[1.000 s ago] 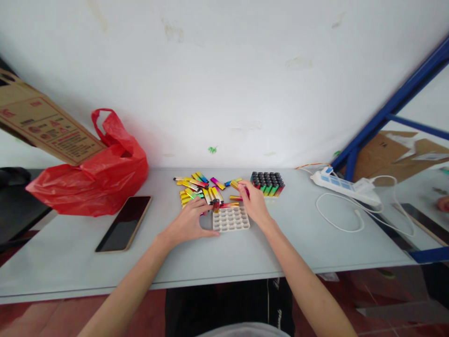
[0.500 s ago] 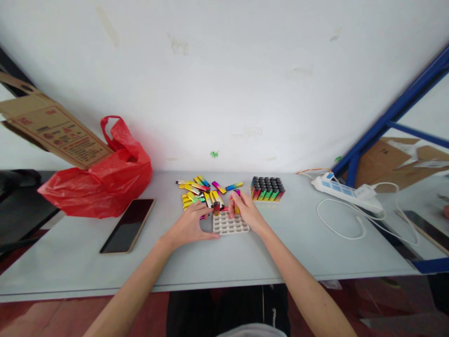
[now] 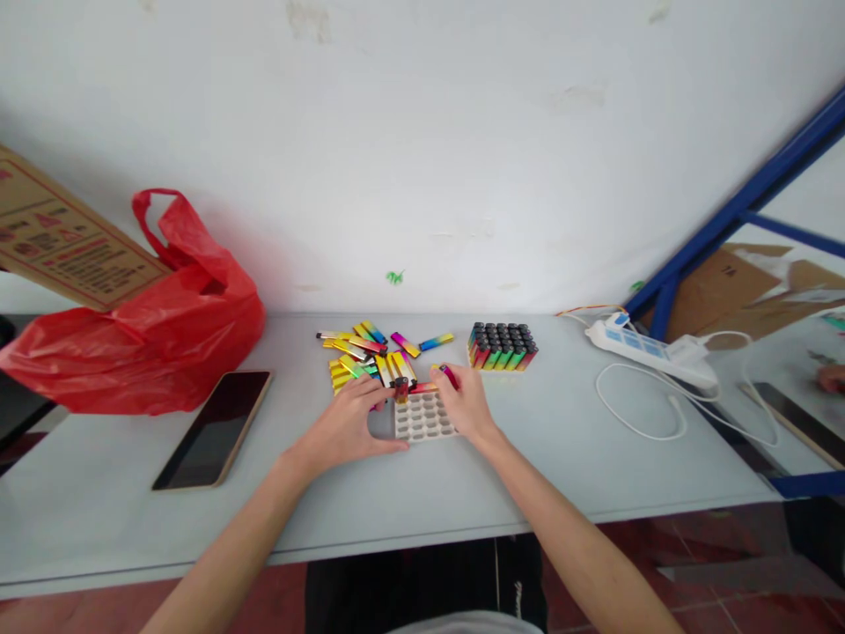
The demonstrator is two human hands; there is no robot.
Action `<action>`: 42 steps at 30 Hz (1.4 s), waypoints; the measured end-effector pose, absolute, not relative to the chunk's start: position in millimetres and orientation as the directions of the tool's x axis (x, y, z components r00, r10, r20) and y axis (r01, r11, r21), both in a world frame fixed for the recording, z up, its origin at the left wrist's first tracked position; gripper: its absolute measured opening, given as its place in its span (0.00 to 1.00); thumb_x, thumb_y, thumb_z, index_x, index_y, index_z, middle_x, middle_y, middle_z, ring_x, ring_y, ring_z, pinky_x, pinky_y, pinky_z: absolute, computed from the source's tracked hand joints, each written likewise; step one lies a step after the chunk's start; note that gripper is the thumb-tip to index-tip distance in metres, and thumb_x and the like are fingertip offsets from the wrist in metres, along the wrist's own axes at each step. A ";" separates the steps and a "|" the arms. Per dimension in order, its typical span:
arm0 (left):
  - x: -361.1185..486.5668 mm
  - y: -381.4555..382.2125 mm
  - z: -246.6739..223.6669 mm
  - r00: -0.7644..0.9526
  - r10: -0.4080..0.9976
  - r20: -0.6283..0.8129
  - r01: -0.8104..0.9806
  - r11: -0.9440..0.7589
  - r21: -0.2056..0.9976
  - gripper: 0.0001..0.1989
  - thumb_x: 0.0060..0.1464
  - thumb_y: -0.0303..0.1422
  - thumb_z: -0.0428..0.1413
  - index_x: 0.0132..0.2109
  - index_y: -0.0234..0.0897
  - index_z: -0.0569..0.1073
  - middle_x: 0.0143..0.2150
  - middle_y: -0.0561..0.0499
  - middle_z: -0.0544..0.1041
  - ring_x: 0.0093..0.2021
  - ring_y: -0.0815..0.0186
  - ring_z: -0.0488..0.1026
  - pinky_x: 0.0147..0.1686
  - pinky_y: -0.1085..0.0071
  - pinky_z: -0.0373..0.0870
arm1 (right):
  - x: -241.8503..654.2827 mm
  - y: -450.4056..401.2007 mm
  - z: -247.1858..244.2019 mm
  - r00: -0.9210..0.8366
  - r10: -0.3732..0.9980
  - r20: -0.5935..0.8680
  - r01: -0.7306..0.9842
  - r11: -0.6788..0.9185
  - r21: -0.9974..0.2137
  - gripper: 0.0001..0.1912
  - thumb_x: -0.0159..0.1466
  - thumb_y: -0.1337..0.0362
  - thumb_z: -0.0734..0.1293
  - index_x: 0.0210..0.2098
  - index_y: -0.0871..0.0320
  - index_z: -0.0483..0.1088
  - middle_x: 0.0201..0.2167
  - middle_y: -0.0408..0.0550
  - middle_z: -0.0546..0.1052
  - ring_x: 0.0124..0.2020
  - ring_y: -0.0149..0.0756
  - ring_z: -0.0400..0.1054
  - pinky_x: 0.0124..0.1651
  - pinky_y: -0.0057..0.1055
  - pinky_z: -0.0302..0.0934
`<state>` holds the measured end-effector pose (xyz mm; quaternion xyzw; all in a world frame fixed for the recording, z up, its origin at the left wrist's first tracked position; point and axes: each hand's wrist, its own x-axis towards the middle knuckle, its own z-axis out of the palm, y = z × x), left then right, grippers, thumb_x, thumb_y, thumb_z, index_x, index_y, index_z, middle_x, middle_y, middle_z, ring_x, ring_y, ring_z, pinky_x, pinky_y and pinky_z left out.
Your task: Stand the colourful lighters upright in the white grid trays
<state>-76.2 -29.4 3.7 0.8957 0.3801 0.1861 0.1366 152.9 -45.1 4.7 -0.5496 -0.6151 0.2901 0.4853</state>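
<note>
My right hand point(image 3: 467, 405) pinches a shiny lighter point(image 3: 449, 376), magenta and yellow, over the far right part of a white tray with rows of holes point(image 3: 423, 421). Most of that lighter is covered by my fingers. At the tray's far left corner stands a reddish-amber lighter point(image 3: 401, 391). My left hand point(image 3: 351, 419) spans the tray's left side, thumb at the near corner and fingertips by the standing lighter. Just beyond the tray lies a loose pile of metallic coloured lighters point(image 3: 360, 352), partly behind my left fingers.
A block of upright lighters with black tops point(image 3: 503, 346) stands at the back right. To the left are a phone point(image 3: 212, 431), a red plastic bag point(image 3: 151, 348) and a cardboard box point(image 3: 72, 238). A white power strip point(image 3: 650, 352) with cables lies right, beside a blue frame point(image 3: 726, 211).
My right hand has shifted slightly right relative to the tray, and the lighter in it has tilted. My left hand stays at the tray. The camera view has turned and shifted a little.
</note>
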 end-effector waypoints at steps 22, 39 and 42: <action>-76.6 -28.4 2.5 0.628 0.732 0.264 0.633 -0.678 0.373 0.32 0.43 0.60 0.68 0.44 0.39 0.77 0.36 0.48 0.75 0.40 0.53 0.74 0.42 0.59 0.72 | 151.9 -49.0 7.2 0.049 0.942 0.332 0.446 0.276 -0.851 0.22 0.69 0.54 0.60 0.21 0.54 0.54 0.17 0.36 0.57 0.22 0.29 0.52 0.29 0.31 0.44; -75.9 -28.5 0.8 0.643 0.725 0.248 0.610 -0.680 0.407 0.39 0.37 0.61 0.70 0.50 0.39 0.80 0.46 0.43 0.79 0.47 0.48 0.75 0.51 0.54 0.72 | 156.8 -56.8 16.1 -0.214 0.848 0.485 0.531 0.518 -0.670 0.19 0.74 0.50 0.61 0.33 0.55 0.69 0.35 0.48 0.71 0.37 0.38 0.67 0.40 0.33 0.64; -77.5 -29.1 4.1 0.662 0.711 0.236 0.598 -0.691 0.406 0.40 0.37 0.62 0.70 0.51 0.39 0.80 0.45 0.43 0.78 0.47 0.48 0.75 0.51 0.54 0.72 | 155.7 -58.7 15.3 -0.230 0.871 0.434 0.566 0.482 -0.668 0.23 0.74 0.49 0.61 0.27 0.54 0.65 0.25 0.43 0.67 0.28 0.35 0.63 0.34 0.32 0.59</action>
